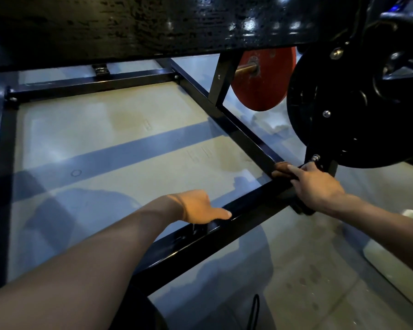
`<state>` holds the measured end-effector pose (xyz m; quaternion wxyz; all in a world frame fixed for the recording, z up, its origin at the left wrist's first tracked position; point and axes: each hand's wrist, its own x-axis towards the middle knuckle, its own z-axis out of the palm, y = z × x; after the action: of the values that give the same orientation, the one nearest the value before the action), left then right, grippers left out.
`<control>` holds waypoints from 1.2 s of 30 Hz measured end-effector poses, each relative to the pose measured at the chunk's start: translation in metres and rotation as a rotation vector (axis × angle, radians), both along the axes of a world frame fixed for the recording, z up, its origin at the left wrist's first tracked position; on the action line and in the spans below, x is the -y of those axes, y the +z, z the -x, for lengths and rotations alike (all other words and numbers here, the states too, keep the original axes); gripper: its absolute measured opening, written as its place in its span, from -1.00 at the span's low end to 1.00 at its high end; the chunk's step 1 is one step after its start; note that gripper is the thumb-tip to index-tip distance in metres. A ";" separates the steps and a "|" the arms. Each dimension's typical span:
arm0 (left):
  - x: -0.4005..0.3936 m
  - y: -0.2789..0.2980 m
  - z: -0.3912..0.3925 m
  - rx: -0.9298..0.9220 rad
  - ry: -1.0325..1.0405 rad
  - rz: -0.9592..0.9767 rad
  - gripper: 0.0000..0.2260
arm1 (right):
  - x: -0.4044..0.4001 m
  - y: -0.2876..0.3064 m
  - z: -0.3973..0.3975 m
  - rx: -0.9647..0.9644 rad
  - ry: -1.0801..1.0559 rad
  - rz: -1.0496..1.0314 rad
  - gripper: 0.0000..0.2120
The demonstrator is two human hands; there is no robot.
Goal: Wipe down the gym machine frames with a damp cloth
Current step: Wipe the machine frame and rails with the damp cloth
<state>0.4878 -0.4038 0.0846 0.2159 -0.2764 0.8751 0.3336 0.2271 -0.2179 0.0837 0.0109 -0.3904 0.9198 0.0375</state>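
Low down, right hand (317,186) at frame (243,136) corner

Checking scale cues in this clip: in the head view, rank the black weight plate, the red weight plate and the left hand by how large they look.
1. Black weight plate, largest, though cut off by the frame edge and nearer the camera.
2. Red weight plate, partly hidden behind the frame upright and farther away, so its true size is unsure.
3. Left hand, smallest.

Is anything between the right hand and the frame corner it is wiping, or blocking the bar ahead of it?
Nothing visible does. The right hand already rests on the frame corner, with something dark under it. The side bar ahead looks bare up to the upright; the black weight plate hangs close beside.
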 end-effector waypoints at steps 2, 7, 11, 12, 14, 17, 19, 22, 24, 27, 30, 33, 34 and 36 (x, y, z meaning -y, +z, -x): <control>-0.004 -0.003 0.000 0.054 -0.052 0.012 -0.34 | -0.003 -0.007 -0.015 -0.030 0.040 -0.045 -0.61; -0.012 -0.014 0.001 0.059 -0.091 0.051 -0.41 | 0.001 -0.014 -0.108 0.144 0.425 0.040 -0.44; -0.014 -0.021 0.002 0.030 -0.163 0.158 -0.52 | -0.009 -0.023 -0.111 0.141 0.719 0.074 -0.34; -0.015 -0.024 0.002 0.049 -0.173 0.184 -0.50 | -0.015 -0.029 -0.095 0.068 0.738 0.073 -0.30; -0.014 -0.028 0.005 0.072 -0.180 0.202 -0.48 | -0.027 -0.038 -0.054 -0.061 0.604 0.081 -0.25; -0.014 -0.030 0.008 0.048 -0.160 0.171 -0.48 | -0.038 -0.042 0.017 -0.164 0.179 0.119 -0.33; -0.016 -0.031 0.011 0.009 -0.126 0.166 -0.44 | -0.037 -0.037 0.051 -0.130 -0.031 0.127 -0.40; -0.020 -0.035 0.015 -0.031 -0.121 0.206 -0.50 | -0.019 -0.040 0.045 -0.071 -0.182 0.206 -0.44; -0.023 -0.037 0.018 -0.074 -0.093 0.162 -0.51 | -0.007 -0.046 0.012 -0.045 -0.139 0.270 -0.44; -0.029 -0.035 0.032 -0.187 0.017 0.045 -0.46 | -0.023 -0.049 -0.021 -0.048 0.220 0.224 -0.44; -0.042 -0.035 0.046 -0.257 0.066 0.066 -0.47 | -0.045 -0.042 0.025 -0.126 0.301 0.108 -0.39; -0.052 -0.034 0.061 -0.229 0.093 0.158 -0.49 | -0.050 -0.036 0.079 -0.222 0.033 0.086 -0.37; -0.054 -0.034 0.066 -0.205 0.087 0.196 -0.52 | -0.047 -0.036 0.083 -0.219 0.000 0.073 -0.37; -0.055 -0.035 0.073 -0.156 0.082 0.238 -0.57 | -0.035 -0.036 0.065 -0.139 -0.082 0.136 -0.39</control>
<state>0.4148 -0.3485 0.0501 0.0990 -0.3085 0.9106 0.2566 0.1616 -0.1828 0.0475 -0.0781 -0.3487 0.9340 0.0017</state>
